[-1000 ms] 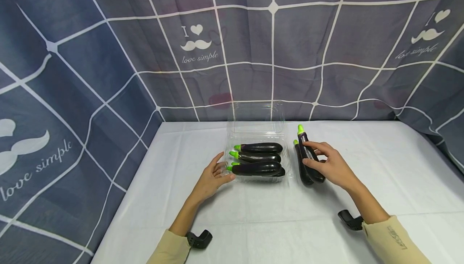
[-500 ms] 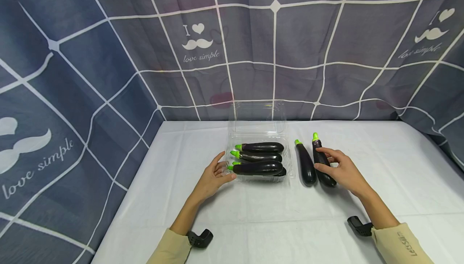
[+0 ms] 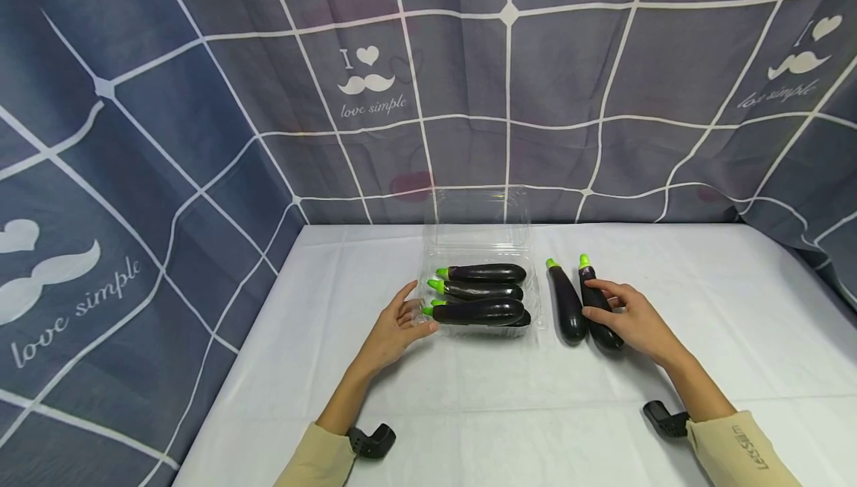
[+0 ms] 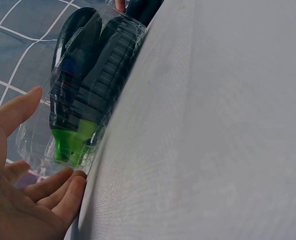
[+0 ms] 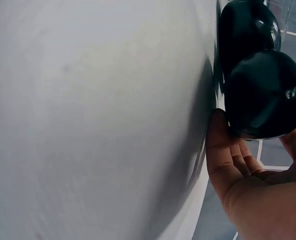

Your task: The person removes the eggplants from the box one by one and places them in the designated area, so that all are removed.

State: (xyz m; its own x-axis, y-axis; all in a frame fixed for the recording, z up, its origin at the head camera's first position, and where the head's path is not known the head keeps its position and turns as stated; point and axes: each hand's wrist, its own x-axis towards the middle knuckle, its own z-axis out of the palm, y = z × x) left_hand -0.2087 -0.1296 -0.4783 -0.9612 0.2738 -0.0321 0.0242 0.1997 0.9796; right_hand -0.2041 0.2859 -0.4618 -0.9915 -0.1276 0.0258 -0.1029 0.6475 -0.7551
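A clear plastic clamshell box (image 3: pixel 534 301) stands with its lid up and holds several dark eggplants (image 3: pixel 475 312) with green stems. My left hand (image 3: pixel 390 334) rests at the box's left end, fingers spread along its side; the left wrist view shows the thumb (image 4: pixel 23 110) apart from the wall. To the right of the box, two eggplants lie side by side on the table. My right hand (image 3: pixel 632 320) grips the right one (image 3: pixel 599 308), thumb on one side and fingers on the other. In the right wrist view its rounded end (image 5: pixel 265 95) hides part of the fingers.
A white cloth (image 3: pixel 509 405) covers the table. Grey-blue curtains (image 3: pixel 455 85) with white lines hang at the back and at both sides. The raised lid (image 3: pixel 477 215) stands near the back curtain. A black device (image 3: pixel 373 442) is on each wrist.
My right hand has moved right and slightly toward me with its eggplant, which now lies beside the other rather than over it. The left hand and the box have stayed in place.
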